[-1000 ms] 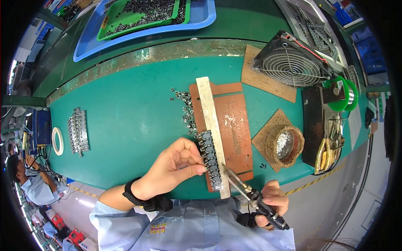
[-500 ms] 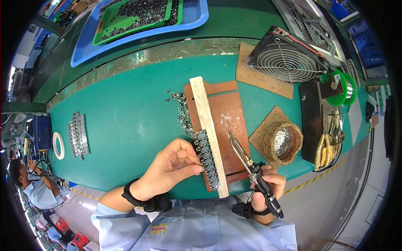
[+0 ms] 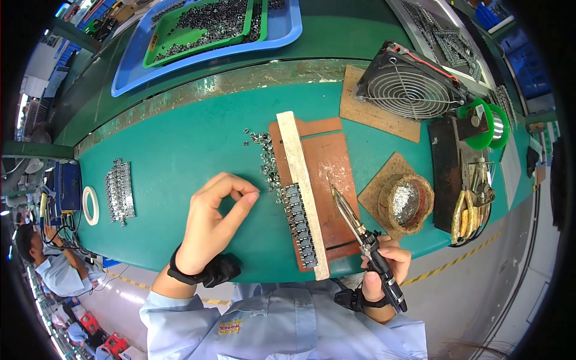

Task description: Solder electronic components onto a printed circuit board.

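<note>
The left hand (image 3: 216, 213) hovers over the green mat (image 3: 180, 150), its thumb and forefinger tips meeting in a pinch; whether anything tiny is between them, I cannot tell. The right hand (image 3: 390, 264) is curled round a soldering iron (image 3: 379, 267), whose tip points up and away, over the brown board (image 3: 336, 159) and apart from the work.

Between the hands, the strip of black-chip circuit boards (image 3: 302, 231) lies along the left edge of a pale bar (image 3: 294, 144). The row looks fully lined up, but its joints are too small to judge as done or not. Loose metal clips (image 3: 264, 159), beyond the left hand's fingertips and to their right, suggest that more fitting is left. Silvery strips (image 3: 120, 192) well left of the left hand may be finished or waiting.

Red-and-yellow embroidered lettering (image 3: 229, 327) marks the blue shirt (image 3: 276, 339) below the hands; markings on the chips are unreadable.
</note>
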{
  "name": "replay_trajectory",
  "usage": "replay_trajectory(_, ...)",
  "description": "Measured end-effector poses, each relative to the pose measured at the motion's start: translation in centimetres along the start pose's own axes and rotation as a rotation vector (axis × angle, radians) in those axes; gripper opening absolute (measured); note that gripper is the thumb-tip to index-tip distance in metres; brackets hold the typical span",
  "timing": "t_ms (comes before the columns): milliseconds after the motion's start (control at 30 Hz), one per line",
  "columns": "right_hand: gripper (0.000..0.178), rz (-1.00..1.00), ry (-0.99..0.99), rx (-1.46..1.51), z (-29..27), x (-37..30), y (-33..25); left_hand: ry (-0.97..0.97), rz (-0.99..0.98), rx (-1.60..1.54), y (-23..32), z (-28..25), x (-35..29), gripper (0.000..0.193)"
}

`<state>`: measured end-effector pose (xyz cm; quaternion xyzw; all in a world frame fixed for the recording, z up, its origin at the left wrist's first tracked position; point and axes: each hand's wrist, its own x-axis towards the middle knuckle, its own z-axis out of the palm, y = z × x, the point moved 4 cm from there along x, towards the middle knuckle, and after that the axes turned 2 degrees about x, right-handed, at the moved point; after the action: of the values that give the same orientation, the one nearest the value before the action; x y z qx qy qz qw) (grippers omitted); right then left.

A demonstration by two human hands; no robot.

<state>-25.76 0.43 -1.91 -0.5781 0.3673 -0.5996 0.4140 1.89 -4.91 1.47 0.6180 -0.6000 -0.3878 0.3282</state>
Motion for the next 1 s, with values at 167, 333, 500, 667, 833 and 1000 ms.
replay_trajectory(167,0.039,0.035,0.026,0.021,0.1,0.0,-0.1,0.065,0.181,0.275,1.1,1.0,0.6,0.012)
replay_trajectory(333,0.038,0.019,0.035,0.003,0.1,0.0,-0.1,0.089,0.192,0.408,1.3,1.7,1.0,0.013)
replay_trajectory(500,0.037,0.006,0.037,0.004,0.3,0.3,-0.3,0.131,0.172,0.243,0.8,1.3,0.9,0.009)
replay_trajectory(667,0.045,0.084,0.024,-0.080,0.0,-0.3,0.1,-0.040,-0.059,-0.050,2.0,0.6,-0.7,0.007)
replay_trajectory(833,0.045,0.075,0.023,-0.066,-0.2,-0.4,0.1,-0.193,-0.038,-0.142,2.8,1.2,-3.3,0.012)
replay_trajectory(1000,0.045,0.070,0.025,-0.061,0.0,-0.2,-0.1,-0.198,-0.326,-0.570,1.7,2.6,-5.9,0.013)
